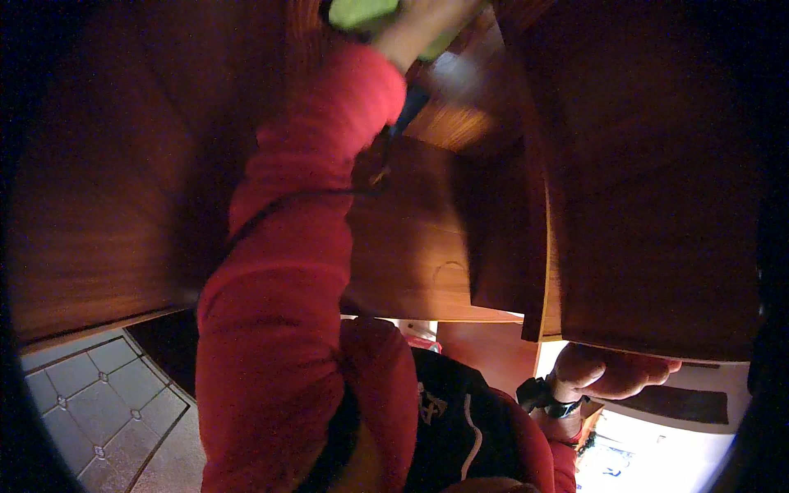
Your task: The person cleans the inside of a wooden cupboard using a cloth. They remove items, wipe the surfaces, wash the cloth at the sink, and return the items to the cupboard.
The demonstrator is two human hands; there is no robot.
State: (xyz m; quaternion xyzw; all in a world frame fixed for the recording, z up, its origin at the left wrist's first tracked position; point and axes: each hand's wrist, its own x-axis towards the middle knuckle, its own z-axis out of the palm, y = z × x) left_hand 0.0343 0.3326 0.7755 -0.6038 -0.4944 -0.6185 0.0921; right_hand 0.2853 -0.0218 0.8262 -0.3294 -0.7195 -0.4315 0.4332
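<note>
My left arm, in a red sleeve, reaches up inside a wooden cabinet. My left hand, blurred and cut off by the top edge, is on a green cloth or sponge that shows on both sides of it; its fingertips are hidden. A dark cord crosses in front of the red sleeve. Beside the wrist are a dark blue object and a blurred whitish thing, too unclear to name. At lower right my right hand, with a black band at the wrist, rests against the lower edge of a wooden panel.
Wooden panels stand close on both sides, and an upright divider runs just right of the middle. Patterned floor tiles show at lower left. A bright white surface lies at lower right, below my right hand.
</note>
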